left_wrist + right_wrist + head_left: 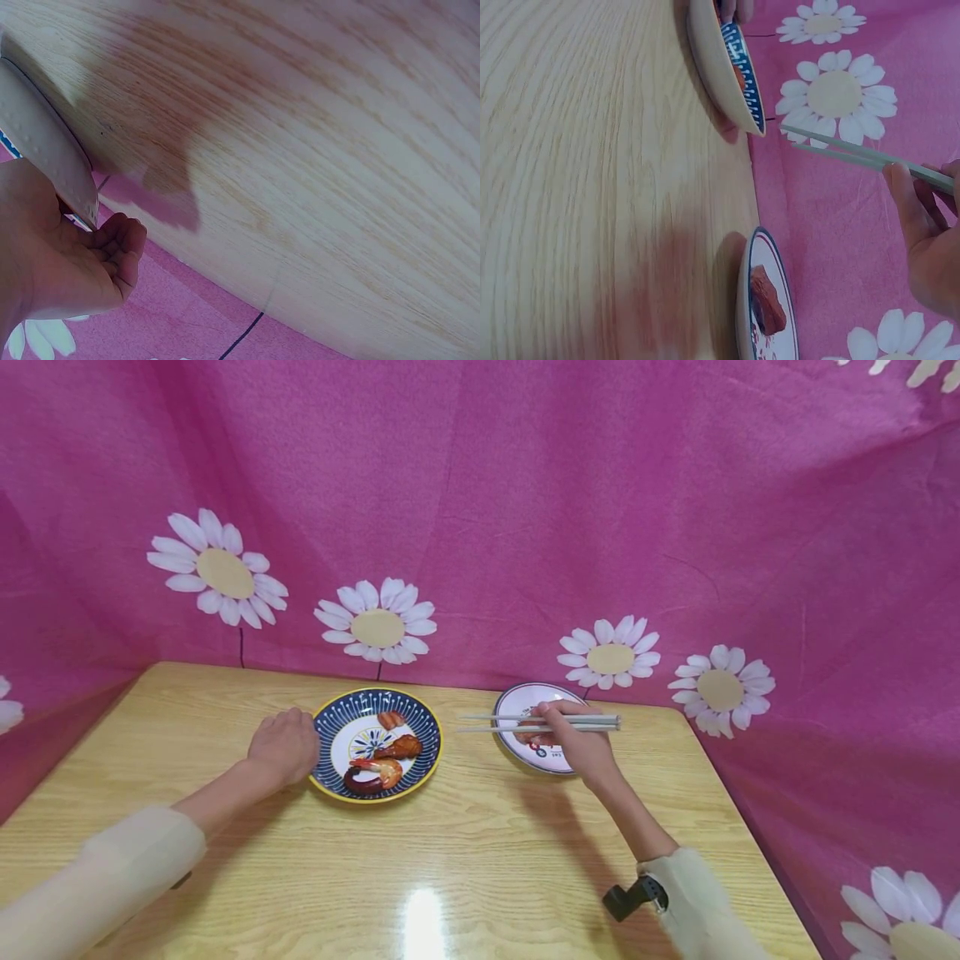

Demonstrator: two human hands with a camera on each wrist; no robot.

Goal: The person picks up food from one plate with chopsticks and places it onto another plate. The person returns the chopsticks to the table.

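Observation:
My left hand (285,747) grips the left rim of a deep blue-patterned plate (427,722) with a yellow edge. In the left wrist view, fingers curl at the rim of the plate (52,142). On it lie a shrimp (387,770), a drumstick (401,747), a small reddish meat piece (391,720) and a dark curved piece (360,783). A pair of pale chopsticks (487,728) is held in my right hand (585,747), above a smaller white plate (513,700). Their tips point left, apart, with nothing between them. A brown meat piece (767,300) sits on the smaller plate.
Both plates stand near the back edge of a wooden table (360,877). A pink cloth (495,527) with white daisies hangs behind and beside it. A black strap device (633,897) is on the right wrist.

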